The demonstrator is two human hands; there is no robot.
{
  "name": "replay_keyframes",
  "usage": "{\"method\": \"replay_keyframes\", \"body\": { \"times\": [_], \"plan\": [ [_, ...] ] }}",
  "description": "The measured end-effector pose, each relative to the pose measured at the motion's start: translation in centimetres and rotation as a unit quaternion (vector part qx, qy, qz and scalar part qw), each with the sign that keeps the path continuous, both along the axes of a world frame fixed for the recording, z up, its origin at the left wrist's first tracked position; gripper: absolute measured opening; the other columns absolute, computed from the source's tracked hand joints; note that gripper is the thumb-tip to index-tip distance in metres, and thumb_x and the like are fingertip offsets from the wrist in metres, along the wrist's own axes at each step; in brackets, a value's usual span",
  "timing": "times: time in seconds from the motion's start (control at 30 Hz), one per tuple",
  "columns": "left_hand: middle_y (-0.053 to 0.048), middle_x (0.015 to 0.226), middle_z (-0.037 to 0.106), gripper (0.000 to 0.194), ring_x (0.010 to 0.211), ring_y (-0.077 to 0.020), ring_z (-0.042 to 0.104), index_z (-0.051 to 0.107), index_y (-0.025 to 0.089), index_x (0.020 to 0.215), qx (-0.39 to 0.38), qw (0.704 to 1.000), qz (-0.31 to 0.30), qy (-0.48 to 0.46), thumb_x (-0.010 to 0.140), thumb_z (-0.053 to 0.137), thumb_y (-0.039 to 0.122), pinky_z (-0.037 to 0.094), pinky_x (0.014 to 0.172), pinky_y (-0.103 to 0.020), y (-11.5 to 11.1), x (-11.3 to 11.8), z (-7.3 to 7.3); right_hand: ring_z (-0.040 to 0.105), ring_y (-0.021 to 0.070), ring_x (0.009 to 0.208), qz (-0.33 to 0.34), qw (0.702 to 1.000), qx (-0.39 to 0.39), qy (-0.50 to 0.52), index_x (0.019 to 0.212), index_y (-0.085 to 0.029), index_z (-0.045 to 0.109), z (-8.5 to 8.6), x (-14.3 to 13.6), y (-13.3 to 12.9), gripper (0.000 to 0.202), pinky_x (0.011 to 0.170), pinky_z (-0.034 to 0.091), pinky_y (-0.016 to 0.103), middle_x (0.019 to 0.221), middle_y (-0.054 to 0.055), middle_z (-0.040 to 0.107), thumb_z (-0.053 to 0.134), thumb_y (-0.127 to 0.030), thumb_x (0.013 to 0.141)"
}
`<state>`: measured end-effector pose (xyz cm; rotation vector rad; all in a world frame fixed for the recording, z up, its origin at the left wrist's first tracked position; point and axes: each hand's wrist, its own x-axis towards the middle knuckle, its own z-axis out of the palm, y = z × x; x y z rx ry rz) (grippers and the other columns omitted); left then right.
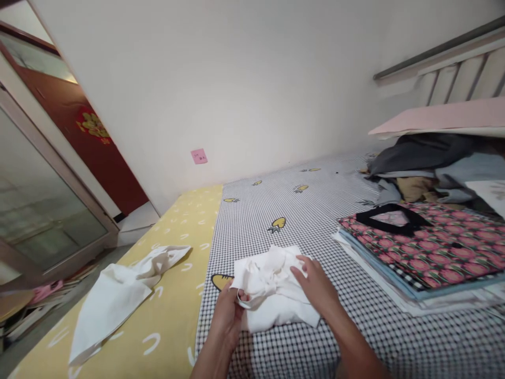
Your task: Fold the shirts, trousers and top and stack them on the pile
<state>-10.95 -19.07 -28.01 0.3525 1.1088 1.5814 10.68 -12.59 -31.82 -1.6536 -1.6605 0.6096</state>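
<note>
White garment (272,279) on a checked sheet (246,226)
Left hand (229,309) grips its edge; right hand (315,284) rests open on top. Yellow cloth (173,316) borders the sheet, below a white wall (236,79).

A white garment (276,281) is lying crumpled on the checked bedsheet (252,221), its middle bunching up, its near edge spreading flatter.

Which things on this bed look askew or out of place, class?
The white cloth on the yellow sheet lies twisted and crumpled by itself, unlike the folded clothes stacked at right. Behind them sits a jumbled fabric heap. No spill shows.
</note>
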Motion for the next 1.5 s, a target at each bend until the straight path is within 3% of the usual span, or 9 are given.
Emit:
{"method": "replay_keyframes", "body": {
  "times": [0.17,0.3,0.47,0.63,0.9,1.17,1.37,1.43,1.5],
  "plan": [
    [0.002,0.057,0.054,0.018,0.048,-0.0079,0.049,0.055,0.015,0.069,-0.015,1.0,0.015,-0.015,0.072,0.054,-0.003,0.045,0.048,-0.017,-0.1,-0.2,-0.4,0.061,0.0193,0.088,0.045,0.99,0.127,0.051,0.126,-0.029,0.062,-0.3,-1.1,1.1,0.038,0.081,0.052,0.034,0.111,0.006,0.056,0.046,-0.033,0.092],
    [0.003,0.056,0.053,0.02,0.047,-0.0063,0.05,0.055,0.015,0.072,-0.023,0.999,0.024,-0.037,0.075,0.052,-0.006,0.046,0.049,-0.015,-0.4,-0.1,-0.4,0.061,0.0183,0.097,0.094,0.993,0.048,-0.053,0.135,-0.038,0.059,0.3,-2.7,1.1,0.057,0.073,0.049,0.028,0.114,0.003,0.053,0.056,-0.017,0.081],
    [0.003,0.06,0.059,0.027,0.047,-0.0065,0.055,0.061,0.014,0.091,-0.052,0.992,0.049,-0.099,0.076,0.055,-0.007,0.05,0.049,-0.014,-1.2,0.2,-0.6,0.06,0.0132,0.086,0.067,0.994,0.014,-0.084,0.106,-0.033,0.075,0.9,-3.5,1.2,0.032,0.061,0.039,0.024,0.108,0.002,0.053,0.049,-0.021,0.093],
    [0.002,0.063,0.063,0.031,0.049,-0.0073,0.058,0.064,0.013,0.098,-0.045,0.993,0.052,-0.099,0.077,0.056,-0.008,0.052,0.051,-0.015,-1.7,0.2,-1.1,0.059,0.0116,0.085,0.089,0.991,0.011,-0.103,0.118,-0.037,0.07,0.1,-4.4,1.4,0.044,0.06,0.036,0.022,0.108,0.001,0.054,0.052,-0.012,0.088],
    [0.002,0.067,0.066,0.037,0.059,-0.0121,0.067,0.063,0.014,0.109,-0.025,0.995,0.034,-0.086,0.078,0.059,-0.005,0.058,0.059,-0.022,-2.3,-0.1,-1.4,0.061,0.0222,0.096,0.027,0.974,0.123,0.186,0.091,-0.02,0.072,0.3,-3.6,1.4,0.031,0.086,0.048,0.031,0.102,0.009,0.062,0.042,-0.028,0.085],
    [-0.003,0.081,0.073,0.03,0.07,-0.014,0.07,0.064,0.015,0.097,-0.035,0.993,0.059,-0.101,0.076,0.06,-0.006,0.06,0.066,-0.023,-1.7,0.3,-2.4,0.06,0.022,0.07,-0.042,0.954,-0.016,0.295,0.088,-0.021,0.065,-0.9,0.0,1.8,0.03,0.063,0.045,0.029,0.067,0.002,0.062,0.043,-0.04,0.079],
    [0.0,0.064,0.063,0.006,0.055,-0.0114,0.059,0.063,0.014,0.081,-0.009,1.0,0.019,-0.005,0.078,0.068,0.015,0.052,0.055,-0.021,-1.8,0.6,-2.3,0.062,0.0226,0.104,0.088,0.97,0.014,0.224,0.08,-0.023,0.069,-1.2,-0.3,1.8,0.025,0.096,0.048,0.036,0.108,0.007,0.068,0.046,-0.023,0.072],
    [0.0,0.066,0.064,0.02,0.057,-0.0138,0.06,0.064,0.016,0.096,-0.026,0.999,0.006,0.044,0.077,0.068,0.019,0.051,0.055,-0.024,-2.0,0.4,-2.4,0.055,0.0229,0.123,0.083,0.975,0.051,0.202,0.079,-0.023,0.071,-0.9,-0.2,1.5,0.032,0.11,0.039,0.04,0.127,0.007,0.06,0.043,-0.017,0.067],
    [-0.001,0.079,0.068,0.043,0.066,-0.0165,0.064,0.058,0.02,0.117,-0.05,0.994,0.013,0.101,0.075,0.068,0.018,0.051,0.06,-0.026,-2.3,0.1,-2.6,0.047,0.0243,0.132,0.001,0.973,0.122,0.197,0.094,-0.022,0.072,-0.3,-0.2,1.0,0.042,0.115,0.033,0.044,0.136,0.009,0.052,0.04,-0.014,0.067]
  ]
}}
